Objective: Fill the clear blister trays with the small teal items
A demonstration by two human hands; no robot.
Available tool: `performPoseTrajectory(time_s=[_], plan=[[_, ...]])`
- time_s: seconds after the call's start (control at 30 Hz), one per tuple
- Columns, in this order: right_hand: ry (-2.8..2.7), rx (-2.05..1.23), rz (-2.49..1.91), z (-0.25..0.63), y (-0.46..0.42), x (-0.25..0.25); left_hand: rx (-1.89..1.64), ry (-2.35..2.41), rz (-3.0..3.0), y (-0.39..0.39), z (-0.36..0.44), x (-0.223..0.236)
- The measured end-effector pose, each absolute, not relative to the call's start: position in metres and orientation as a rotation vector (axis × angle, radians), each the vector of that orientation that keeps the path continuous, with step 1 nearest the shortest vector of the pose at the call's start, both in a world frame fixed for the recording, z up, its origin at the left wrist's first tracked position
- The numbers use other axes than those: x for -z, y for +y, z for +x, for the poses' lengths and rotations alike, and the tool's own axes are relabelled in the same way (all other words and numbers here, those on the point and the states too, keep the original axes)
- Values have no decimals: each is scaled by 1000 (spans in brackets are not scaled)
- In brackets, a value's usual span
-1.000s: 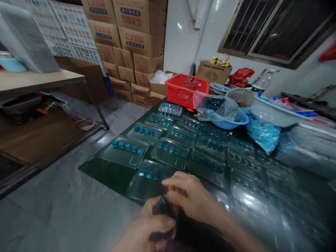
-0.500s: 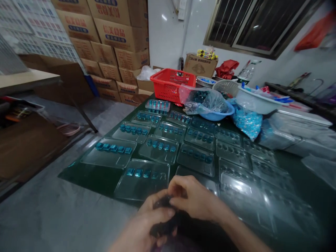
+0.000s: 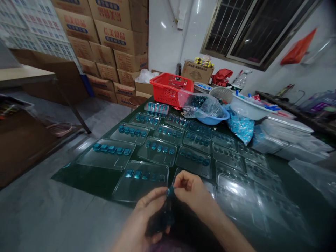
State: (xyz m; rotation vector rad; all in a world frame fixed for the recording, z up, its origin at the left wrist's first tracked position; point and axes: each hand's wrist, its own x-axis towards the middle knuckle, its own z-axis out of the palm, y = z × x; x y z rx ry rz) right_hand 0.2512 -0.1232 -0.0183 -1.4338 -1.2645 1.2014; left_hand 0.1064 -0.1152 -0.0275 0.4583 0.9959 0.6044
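My left hand [image 3: 151, 211] is curled round a dark clump of teal pieces [image 3: 160, 219] at the bottom middle of the view; shadow hides their exact shape. At its fingertips is one small shiny teal piece [image 3: 170, 191]. The thumb and forefinger of my right hand [image 3: 193, 192] pinch this piece from the other side, so both hands meet there. Just beyond them lies a clear plastic tray [image 3: 136, 190] with a row of square teal pieces [image 3: 137, 174] in its moulded slots. Another clear tray [image 3: 213, 189] is partly covered by my right hand.
Clear trays with teal pieces [image 3: 111, 149] cover much of the dark green table [image 3: 78, 178]. Farther right, trays [image 3: 241, 203] show bare slots. A red basket [image 3: 168, 94], a blue bowl [image 3: 214, 120] under a plastic bag and a white basin [image 3: 253, 106] line the back.
The teal piece between my fingertips now shows, raised above the clump. My right hand has shifted slightly upward, and the camera view has turned a little.
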Motion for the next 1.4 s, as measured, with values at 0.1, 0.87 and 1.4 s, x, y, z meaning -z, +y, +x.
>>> performPoseTrajectory(time_s=[0.1,0.87,1.4], plan=[[-1266,-1239,-1411,252,-126,18,-584,976,445,-116,104,21],[-1546,-1178,-1378,257,-159,19,-476,712,455,-128,105,44],[-1073,-1475,-1162,293,-161,23,-569,729,492,-109,97,18]])
